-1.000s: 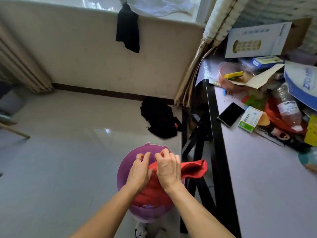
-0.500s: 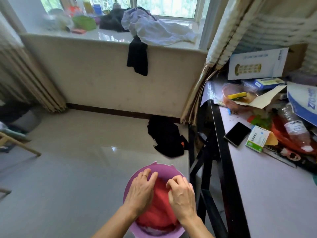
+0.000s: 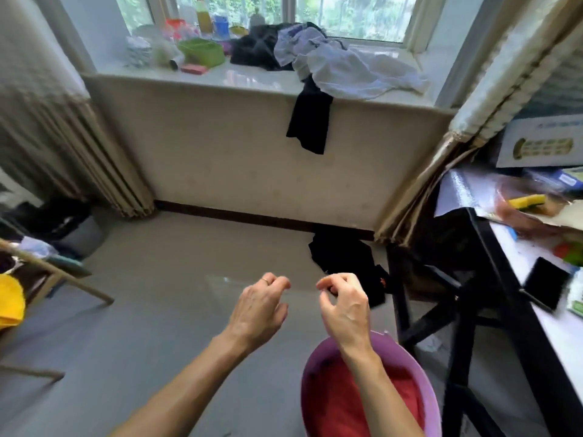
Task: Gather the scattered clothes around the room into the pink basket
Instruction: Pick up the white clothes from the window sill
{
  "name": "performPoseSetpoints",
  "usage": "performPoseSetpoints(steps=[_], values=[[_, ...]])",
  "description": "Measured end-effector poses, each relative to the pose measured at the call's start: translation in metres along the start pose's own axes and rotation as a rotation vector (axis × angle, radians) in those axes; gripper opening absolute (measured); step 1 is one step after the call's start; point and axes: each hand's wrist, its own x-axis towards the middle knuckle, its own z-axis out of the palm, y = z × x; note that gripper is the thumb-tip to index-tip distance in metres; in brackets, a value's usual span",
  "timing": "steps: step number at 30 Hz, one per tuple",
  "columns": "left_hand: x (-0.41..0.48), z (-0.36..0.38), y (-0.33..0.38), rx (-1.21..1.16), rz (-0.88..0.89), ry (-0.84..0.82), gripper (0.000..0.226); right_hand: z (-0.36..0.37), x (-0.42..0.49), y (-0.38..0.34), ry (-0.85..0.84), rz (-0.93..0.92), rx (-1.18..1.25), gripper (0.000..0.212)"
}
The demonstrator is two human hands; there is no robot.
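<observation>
The pink basket [image 3: 315, 357] stands on the floor at the bottom right with a red garment [image 3: 334, 402] lying inside it. My left hand [image 3: 258, 310] and my right hand [image 3: 345, 310] hover above and beyond the basket, fingers loosely curled, holding nothing. A black garment [image 3: 344, 263] lies on the floor by the wall, just past my right hand. On the windowsill are a white garment [image 3: 353, 69] and a dark pile [image 3: 255, 52]; a black piece [image 3: 310, 121] hangs down over the sill edge.
A black-framed table [image 3: 555, 335] with a phone [image 3: 544, 280], boxes and clutter fills the right side. Curtains [image 3: 56, 146] hang at left and right. A wooden chair [image 3: 53, 272] and a yellow item [image 3: 11, 301] sit at the far left. Grey floor [image 3: 151, 310] spreads ahead.
Both hands have let go of the red garment and lifted out of the basket. The view has tilted up toward the window, so the basket sits lower right.
</observation>
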Motion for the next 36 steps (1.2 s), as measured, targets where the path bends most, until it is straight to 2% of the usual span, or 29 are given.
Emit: performPoseSetpoints(steps=[3, 6, 12, 18, 25, 30, 36], values=[[0.029, -0.059, -0.059, 0.018, -0.023, 0.056, 0.028, 0.042, 0.031, -0.063, -0.005, -0.014, 0.053, 0.016], [0.051, -0.087, -0.085, -0.001, -0.025, 0.077, 0.025, 0.056, 0.052, -0.086, 0.013, -0.006, 0.086, 0.015], [0.103, -0.105, -0.106, -0.049, 0.05, 0.011, 0.023, 0.067, 0.098, -0.104, 0.059, 0.085, 0.04, 0.014], [0.201, -0.14, -0.116, -0.023, 0.149, 0.027, 0.023, 0.086, 0.173, -0.125, 0.125, 0.106, 0.074, 0.015], [0.356, -0.179, -0.129, 0.027, 0.197, 0.083, 0.026, 0.11, 0.332, -0.127, 0.149, 0.061, 0.032, 0.018], [0.476, -0.212, -0.138, 0.093, 0.212, 0.075, 0.029, 0.117, 0.459, -0.138, 0.137, 0.041, -0.036, 0.028], [0.597, -0.199, -0.123, 0.06, 0.268, 0.061, 0.036, 0.086, 0.556, -0.125, 0.152, 0.046, -0.152, 0.041]])
